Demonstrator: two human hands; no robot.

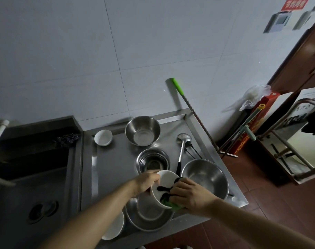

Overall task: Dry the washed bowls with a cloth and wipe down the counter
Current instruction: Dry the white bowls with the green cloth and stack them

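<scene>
While the steel bench (pixel 108 159) fills the lower centre of the frame, a white bowl (pixel 164 187) is tilted above its lower edge; the left hand (pixel 146 182) grips the bowl's rim, and the right hand (pixel 189 194) grasps a green-and-black cloth (pixel 171 203) against the bowl.

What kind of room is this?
Probably a kitchen's washing-up corner: there's a sink, a steel counter covered with metal bowls and a ladle, and tiled walls.
</scene>
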